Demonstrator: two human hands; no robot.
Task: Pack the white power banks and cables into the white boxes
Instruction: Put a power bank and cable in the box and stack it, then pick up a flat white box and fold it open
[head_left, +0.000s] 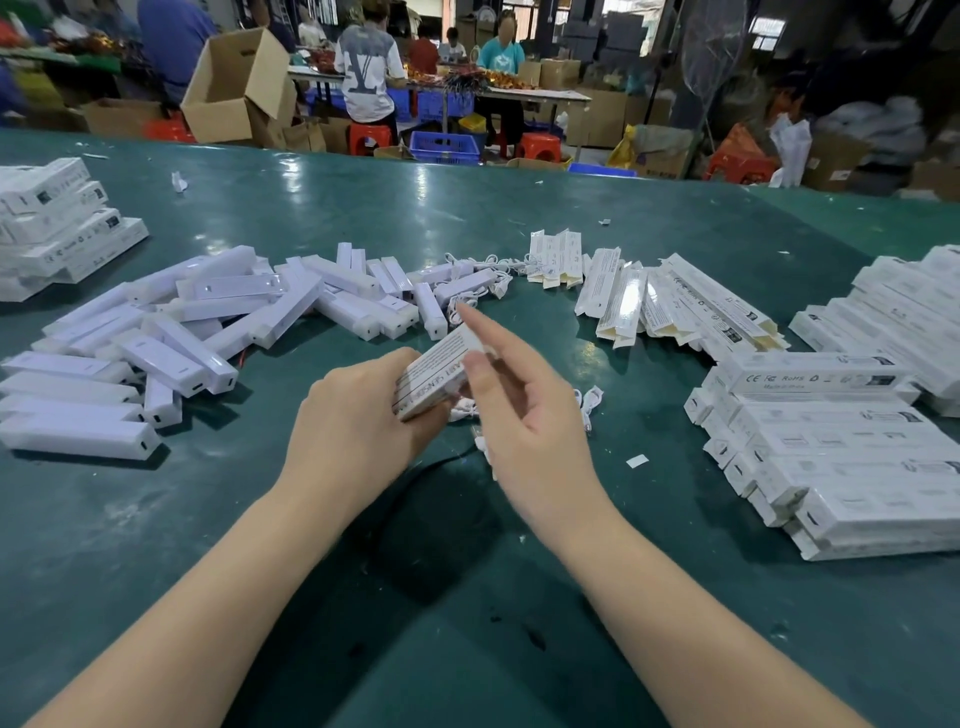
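Far left, a stack of packed boxes (57, 228) sits on the green table (519, 597). Beside it lies a loose pile of white power banks (171, 332), too overlapped to count, long axes mostly running left to right. At centre, my left hand (358, 421) grips one white box (439, 376), fingers curled round its near end; its long axis points away from me and rightward, far end raised. My right hand (524, 415) meets the box's far end with thumb and forefinger, other fingers loosely spread. White cables (480, 270) lie behind, more under my right hand. Flat unfilled boxes (670, 304) follow; a stack of filled boxes (841, 452) lies far right.
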